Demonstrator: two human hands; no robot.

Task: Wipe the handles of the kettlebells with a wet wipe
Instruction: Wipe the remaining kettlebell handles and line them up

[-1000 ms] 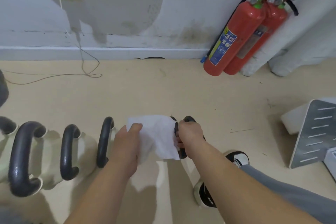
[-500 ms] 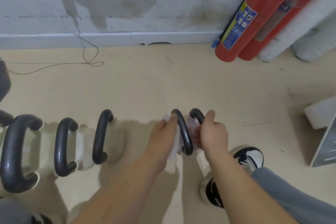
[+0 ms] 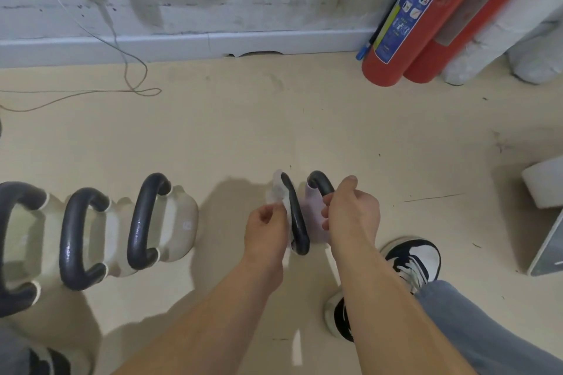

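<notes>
Several kettlebells with pale bodies and dark curved handles stand in a row on the floor. Three are at the left, the nearest to my hands being a kettlebell [image 3: 170, 222]. Two more sit in the middle, with one dark handle [image 3: 296, 219] between my hands and a second handle [image 3: 320, 186] just right of it. The white wet wipe [image 3: 275, 193] is looped around the first of these. My left hand [image 3: 265, 230] pinches the wipe against the handle's left side. My right hand [image 3: 353, 213] is closed on what looks like the wipe's other end, touching the second handle.
Two red fire extinguishers [image 3: 396, 33] lean on the wall at the back right, beside white rolls. A thin cable [image 3: 134, 82] trails over the floor at the back left. My shoe [image 3: 414, 259] is just right of my right arm. A white block [image 3: 545, 189] lies far right.
A second ago the wipe hung spread out between both hands. It is now wrapped round the middle handle, with the hands close on either side. The view has moved nearer and lower.
</notes>
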